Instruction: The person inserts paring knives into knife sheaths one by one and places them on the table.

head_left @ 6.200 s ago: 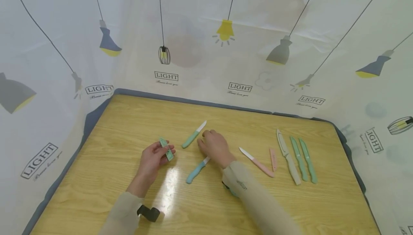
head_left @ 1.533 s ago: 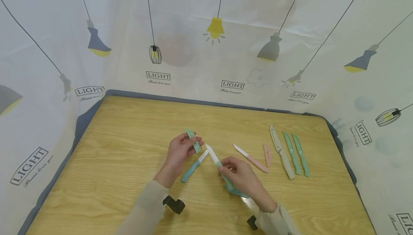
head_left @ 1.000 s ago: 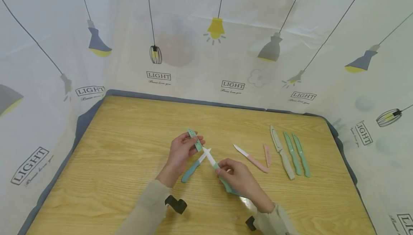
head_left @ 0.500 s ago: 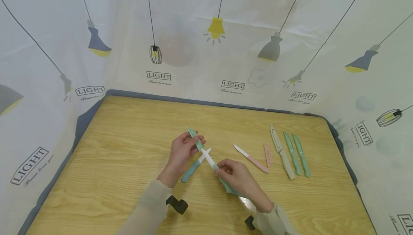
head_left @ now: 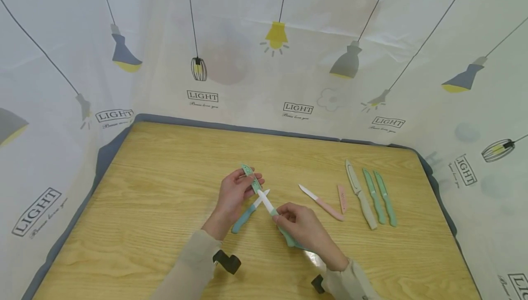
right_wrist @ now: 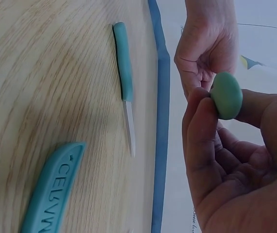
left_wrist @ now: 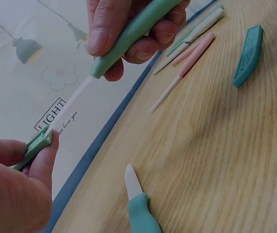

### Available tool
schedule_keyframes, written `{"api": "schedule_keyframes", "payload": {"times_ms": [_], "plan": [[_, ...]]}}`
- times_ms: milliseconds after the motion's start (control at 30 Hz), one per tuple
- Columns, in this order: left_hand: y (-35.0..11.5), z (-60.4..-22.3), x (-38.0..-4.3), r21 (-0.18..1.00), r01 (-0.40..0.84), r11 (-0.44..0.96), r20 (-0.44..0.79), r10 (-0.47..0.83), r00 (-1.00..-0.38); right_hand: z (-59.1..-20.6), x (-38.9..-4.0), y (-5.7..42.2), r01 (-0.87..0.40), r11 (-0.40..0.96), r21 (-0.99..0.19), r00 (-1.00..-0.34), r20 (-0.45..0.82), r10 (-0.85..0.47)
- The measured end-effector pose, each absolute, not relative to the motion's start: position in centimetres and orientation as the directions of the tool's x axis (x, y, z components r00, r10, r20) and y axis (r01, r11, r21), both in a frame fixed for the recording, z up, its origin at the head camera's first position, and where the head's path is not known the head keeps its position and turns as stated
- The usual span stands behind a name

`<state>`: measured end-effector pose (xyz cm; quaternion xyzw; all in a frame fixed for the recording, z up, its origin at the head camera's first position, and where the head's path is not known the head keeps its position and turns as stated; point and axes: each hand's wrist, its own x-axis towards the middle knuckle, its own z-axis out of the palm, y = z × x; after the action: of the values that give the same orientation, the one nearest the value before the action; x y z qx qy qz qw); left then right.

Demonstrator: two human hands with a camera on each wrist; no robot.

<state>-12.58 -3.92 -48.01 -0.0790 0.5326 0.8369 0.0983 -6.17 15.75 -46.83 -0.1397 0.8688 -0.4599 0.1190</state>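
My left hand pinches a light green knife sheath between thumb and fingers. The right hand grips the green handle of a paring knife, its white blade pointing away from that hand toward the sheath. In the left wrist view the blade's tip is right at the sheath's mouth. Below, on the table, lies a blue-handled paring knife with a bare white blade. A teal sheath lies under the right hand, mostly hidden in the head view.
On the wooden table, to the right, lie a pink-handled knife, a pink sheath, a larger cream-handled knife and two green knives. A patterned curtain surrounds the table's back and sides.
The green knife was lying on the table; my right hand has since picked it up. The left hand has moved right with the sheath. Lately the blade's tip has come up to the sheath's mouth.
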Motion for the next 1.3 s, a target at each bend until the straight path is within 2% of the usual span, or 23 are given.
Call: {"api": "schedule_keyframes", "payload": {"times_ms": [600,1300], "plan": [[-4.02,-48.27,-12.45,0.864,-0.254,-0.436,-0.232,0.104,-0.967,-46.66,-6.22,15.17,-0.118,0.559,-0.821,-0.932,-0.103,-0.348],[-4.04,-48.39,-12.62,0.873,-0.291,-0.392,-0.247,0.16,-0.956,-47.02,-6.41,14.75,-0.17,0.564,-0.808,-0.924,-0.068,-0.376]]}}
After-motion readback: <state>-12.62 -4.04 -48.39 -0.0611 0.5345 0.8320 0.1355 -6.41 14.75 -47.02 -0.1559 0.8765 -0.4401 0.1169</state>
